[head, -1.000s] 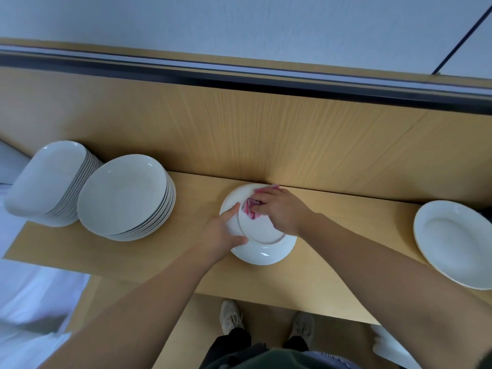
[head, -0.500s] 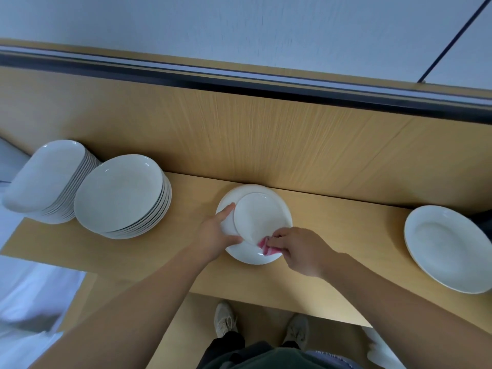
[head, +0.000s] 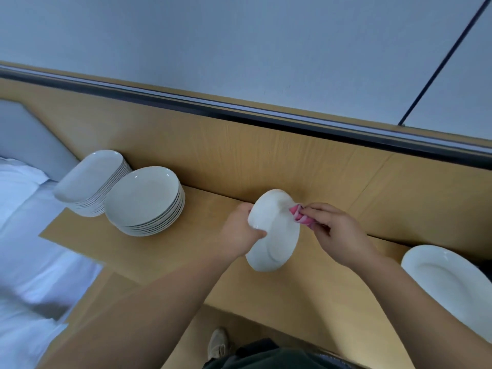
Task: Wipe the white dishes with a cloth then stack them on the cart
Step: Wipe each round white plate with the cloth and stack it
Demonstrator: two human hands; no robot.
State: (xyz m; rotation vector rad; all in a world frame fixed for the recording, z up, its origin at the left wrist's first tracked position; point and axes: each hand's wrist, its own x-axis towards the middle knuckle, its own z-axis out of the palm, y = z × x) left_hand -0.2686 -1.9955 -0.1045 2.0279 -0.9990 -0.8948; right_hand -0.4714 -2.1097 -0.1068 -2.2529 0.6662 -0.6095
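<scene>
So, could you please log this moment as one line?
step: wiping | left hand: grips tilted dish | right hand: pinches pink cloth at rim

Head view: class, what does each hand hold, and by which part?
The left hand grips the white dish by its left rim, tilted up. The right hand pinches the bunched pink cloth at the dish's far right edge.
</scene>
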